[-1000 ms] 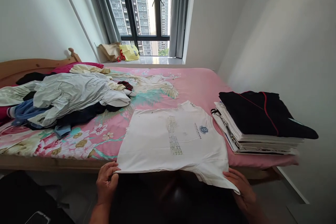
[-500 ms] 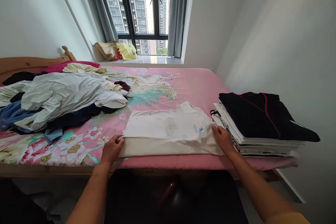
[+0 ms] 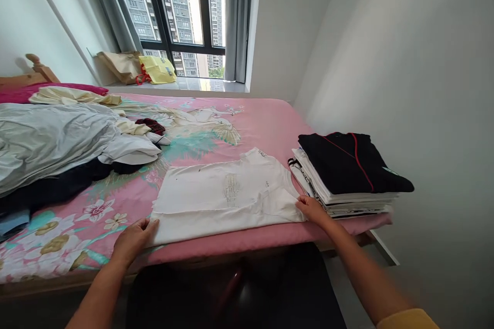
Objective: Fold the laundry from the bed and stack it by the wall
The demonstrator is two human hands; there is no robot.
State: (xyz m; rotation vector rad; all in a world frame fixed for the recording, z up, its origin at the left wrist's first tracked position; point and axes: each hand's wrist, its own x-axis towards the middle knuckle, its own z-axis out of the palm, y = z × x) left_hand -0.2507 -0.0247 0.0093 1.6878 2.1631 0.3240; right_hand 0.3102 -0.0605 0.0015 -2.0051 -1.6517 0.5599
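White T-shirt (image 3: pixel 208 190) is lying flat on the bed (image 3: pixel 266 118), along its near edge, between the person's two hands. Its near side is lying folded over the front as a long flap, and faint print is showing beyond the flap. The hem is facing left; the collar is pointing away toward the far right.

Left hand (image 3: pixel 134 239): the fingertips are touching the near hem corner, the palm staying just outside the shirt's outline. Whether this grip is pinching the cloth or only pressing on it, I am not able to tell.

Right hand (image 3: pixel 313 211): the grip is closing thumb and fingers on the cloth at the sleeve end, with creases running toward it. The shirt is extending leftward from this grip.

Just beside the right hand, a stack of folded clothes (image 3: pixel 363 204) is standing, a black garment with red piping (image 3: pixel 335 162) topping it. Beyond the left hand, a loose pile of clothes (image 3: pixel 57 136) is covering the bed's left part.
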